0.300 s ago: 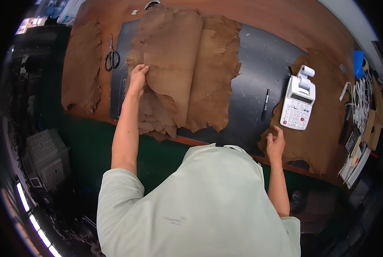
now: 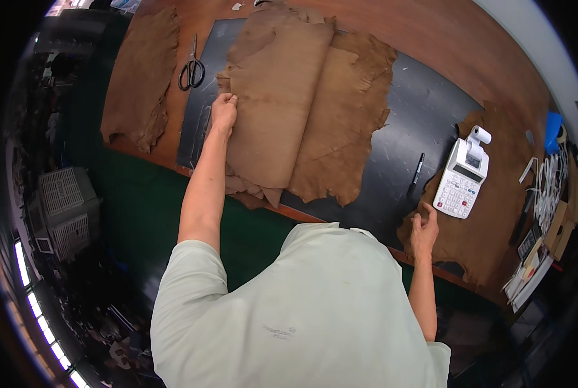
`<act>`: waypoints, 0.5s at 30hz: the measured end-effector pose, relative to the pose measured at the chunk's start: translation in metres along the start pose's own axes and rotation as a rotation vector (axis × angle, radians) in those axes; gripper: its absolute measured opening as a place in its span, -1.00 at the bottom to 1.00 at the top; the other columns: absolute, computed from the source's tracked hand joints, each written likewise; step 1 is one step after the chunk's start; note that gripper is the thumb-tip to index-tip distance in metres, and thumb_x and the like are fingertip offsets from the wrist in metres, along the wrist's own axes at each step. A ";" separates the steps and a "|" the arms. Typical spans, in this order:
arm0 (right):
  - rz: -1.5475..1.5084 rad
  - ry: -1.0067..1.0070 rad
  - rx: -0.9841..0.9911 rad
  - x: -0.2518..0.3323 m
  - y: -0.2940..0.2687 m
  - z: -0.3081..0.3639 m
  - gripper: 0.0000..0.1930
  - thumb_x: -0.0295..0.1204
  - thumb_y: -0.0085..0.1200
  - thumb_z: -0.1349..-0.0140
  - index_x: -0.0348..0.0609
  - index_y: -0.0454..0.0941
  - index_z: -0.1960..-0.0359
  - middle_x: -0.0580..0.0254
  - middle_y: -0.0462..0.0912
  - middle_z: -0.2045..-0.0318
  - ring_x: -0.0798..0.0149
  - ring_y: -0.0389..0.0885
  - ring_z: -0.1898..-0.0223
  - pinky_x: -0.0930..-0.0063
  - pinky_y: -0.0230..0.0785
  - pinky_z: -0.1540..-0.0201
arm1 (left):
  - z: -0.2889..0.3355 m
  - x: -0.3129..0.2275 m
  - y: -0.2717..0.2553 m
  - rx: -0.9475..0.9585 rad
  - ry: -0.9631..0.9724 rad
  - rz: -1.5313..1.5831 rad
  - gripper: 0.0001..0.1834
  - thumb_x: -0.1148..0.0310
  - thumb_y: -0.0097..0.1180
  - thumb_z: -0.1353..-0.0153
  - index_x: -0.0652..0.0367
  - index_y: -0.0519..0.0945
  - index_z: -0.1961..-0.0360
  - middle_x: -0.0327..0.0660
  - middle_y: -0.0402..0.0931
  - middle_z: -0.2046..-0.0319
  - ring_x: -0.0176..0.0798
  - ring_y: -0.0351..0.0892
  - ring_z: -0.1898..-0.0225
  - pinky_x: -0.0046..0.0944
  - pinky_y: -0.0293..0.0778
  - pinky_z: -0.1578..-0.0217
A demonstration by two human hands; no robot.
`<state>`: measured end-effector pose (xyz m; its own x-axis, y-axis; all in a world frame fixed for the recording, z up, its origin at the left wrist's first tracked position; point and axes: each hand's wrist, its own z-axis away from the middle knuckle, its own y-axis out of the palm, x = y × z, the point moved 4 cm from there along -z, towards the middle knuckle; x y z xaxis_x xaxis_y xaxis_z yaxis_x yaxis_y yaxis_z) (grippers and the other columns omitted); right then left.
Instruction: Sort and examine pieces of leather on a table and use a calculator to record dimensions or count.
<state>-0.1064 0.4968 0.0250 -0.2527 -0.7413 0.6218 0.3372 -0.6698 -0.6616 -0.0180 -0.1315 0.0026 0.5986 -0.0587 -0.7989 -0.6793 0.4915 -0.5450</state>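
Note:
My left hand (image 2: 224, 112) pinches the left edge of a brown leather hide (image 2: 273, 103), which lies doubled over in a broad fold. Further leather (image 2: 350, 123) spreads out to its right on a black cutting mat (image 2: 418, 97). Layered leather edges (image 2: 253, 191) poke out below the fold. Over at the right, my right hand (image 2: 424, 231) rests by the near edge of another hide (image 2: 483, 239), holding nothing, its fingers bent but apart. Just beyond those fingers, a white printing calculator (image 2: 457, 187) with a paper roll sits on that hide.
Black-handled scissors (image 2: 192, 71) lie left of the stack, beside a separate hide (image 2: 140, 81). A black pen (image 2: 416, 174) is on the mat near the calculator. White cords (image 2: 547, 178) and cardboard (image 2: 564, 210) crowd the right edge. A grey crate-like box (image 2: 66, 194) stands off the table at left.
The folded hide's lower part has come down and left, covering more of the layers beneath. My left hand still pinches its edge. The whole view has shifted slightly.

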 end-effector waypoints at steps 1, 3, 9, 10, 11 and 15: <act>-0.006 -0.002 0.003 -0.003 0.001 -0.001 -0.59 -0.44 0.11 -0.29 -0.15 0.49 -0.19 0.08 0.64 0.46 0.23 0.60 0.40 0.30 0.47 0.19 | 0.000 -0.003 -0.002 -0.005 0.003 -0.004 -0.70 0.33 0.19 -0.32 0.34 0.64 0.04 -0.13 0.67 0.19 -0.28 0.59 0.14 -0.28 0.46 0.07; 0.027 -0.016 -0.025 -0.002 -0.002 0.002 -0.59 -0.44 0.11 -0.29 -0.14 0.49 -0.19 0.09 0.63 0.47 0.23 0.59 0.41 0.31 0.46 0.21 | -0.002 0.005 -0.001 -0.006 0.010 -0.008 -0.68 0.32 0.21 -0.31 0.34 0.64 0.02 -0.13 0.67 0.20 -0.28 0.59 0.15 -0.29 0.47 0.08; 0.038 -0.032 -0.015 -0.009 0.001 0.000 -0.59 -0.45 0.11 -0.29 -0.14 0.49 -0.19 0.11 0.63 0.48 0.25 0.56 0.44 0.32 0.45 0.24 | -0.004 0.012 0.000 0.001 0.049 -0.005 -0.67 0.30 0.22 -0.29 0.34 0.64 0.04 -0.15 0.67 0.25 -0.30 0.60 0.20 -0.31 0.48 0.12; 0.038 -0.037 -0.011 -0.009 0.000 -0.002 -0.59 -0.45 0.11 -0.29 -0.14 0.49 -0.19 0.11 0.63 0.48 0.25 0.56 0.44 0.32 0.45 0.24 | -0.003 0.014 0.001 -0.006 0.048 -0.003 -0.67 0.30 0.22 -0.29 0.34 0.64 0.04 -0.15 0.67 0.25 -0.30 0.60 0.20 -0.31 0.48 0.12; 0.033 -0.038 -0.009 -0.009 0.001 -0.003 -0.59 -0.45 0.11 -0.29 -0.15 0.49 -0.19 0.11 0.63 0.48 0.25 0.57 0.44 0.32 0.45 0.24 | -0.002 0.015 0.000 -0.011 0.053 0.015 -0.67 0.30 0.22 -0.29 0.34 0.65 0.04 -0.15 0.67 0.26 -0.31 0.60 0.21 -0.31 0.48 0.13; 0.015 -0.064 -0.034 -0.010 -0.008 -0.003 -0.59 -0.46 0.10 -0.28 -0.19 0.49 -0.18 0.11 0.63 0.47 0.26 0.58 0.43 0.31 0.46 0.24 | 0.006 0.011 0.007 0.008 0.050 0.031 -0.64 0.25 0.23 -0.29 0.34 0.65 0.04 -0.13 0.68 0.26 -0.29 0.60 0.20 -0.30 0.48 0.12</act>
<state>-0.1090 0.5091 0.0230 -0.1891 -0.7481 0.6361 0.3090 -0.6602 -0.6846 -0.0137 -0.1232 -0.0083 0.5552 -0.0862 -0.8272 -0.6939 0.5003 -0.5179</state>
